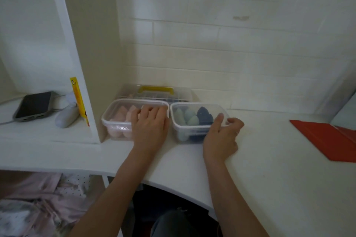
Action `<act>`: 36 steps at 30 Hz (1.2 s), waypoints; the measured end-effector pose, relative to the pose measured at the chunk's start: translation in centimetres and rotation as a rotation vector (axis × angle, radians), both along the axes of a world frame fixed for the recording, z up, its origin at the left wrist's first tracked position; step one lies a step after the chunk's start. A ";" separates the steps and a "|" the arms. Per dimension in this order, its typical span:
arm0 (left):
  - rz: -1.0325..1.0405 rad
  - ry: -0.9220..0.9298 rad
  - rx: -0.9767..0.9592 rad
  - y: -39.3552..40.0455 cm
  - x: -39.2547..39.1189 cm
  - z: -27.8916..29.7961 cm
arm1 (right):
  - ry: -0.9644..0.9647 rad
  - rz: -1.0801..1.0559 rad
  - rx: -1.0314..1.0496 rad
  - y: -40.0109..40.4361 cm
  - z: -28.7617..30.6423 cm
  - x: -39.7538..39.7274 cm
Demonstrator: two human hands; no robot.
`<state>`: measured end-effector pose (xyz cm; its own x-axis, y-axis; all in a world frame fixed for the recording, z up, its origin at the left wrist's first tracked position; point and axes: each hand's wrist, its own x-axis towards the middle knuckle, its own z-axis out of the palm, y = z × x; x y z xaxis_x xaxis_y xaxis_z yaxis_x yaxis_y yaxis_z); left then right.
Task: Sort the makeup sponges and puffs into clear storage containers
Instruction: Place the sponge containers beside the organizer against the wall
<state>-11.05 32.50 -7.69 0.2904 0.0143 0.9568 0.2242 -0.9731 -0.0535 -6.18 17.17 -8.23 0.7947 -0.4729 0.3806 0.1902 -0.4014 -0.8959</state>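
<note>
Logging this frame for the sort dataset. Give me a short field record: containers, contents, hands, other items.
left container: clear plastic tub with lid on, holding pink teardrop sponges
right container: clear plastic tub with lid on, holding green sponges and a dark blue sponge
left hand: fingers flat on the left tub's lid
right hand: fingers curled round the right tub's near right corner
behind: clear case with yellow handle
surface: white desk
other: red folder at right; dark phone at left
</note>
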 end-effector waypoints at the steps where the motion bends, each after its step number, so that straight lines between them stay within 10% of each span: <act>1: -0.009 -0.003 -0.005 -0.1 -0.1 0.0 | 0.011 -0.007 -0.025 0.0 0.1 -0.1; 18: -0.107 0.334 0.131 -0.5 0.3 -0.3 | 0.066 -0.027 -0.015 0.1 0.2 -0.9; 26: -0.325 0.386 0.234 -7.8 2.9 -1.4 | -0.146 -0.358 0.273 -2.8 0.3 1.2; 30: -0.389 0.506 0.137 -10.2 5.5 -1.4 | -0.205 -0.176 0.363 -3.4 0.1 3.5; 36: -0.252 0.557 -0.147 -8.2 8.7 -1.4 | 0.074 0.250 -0.044 -3.7 -0.7 6.5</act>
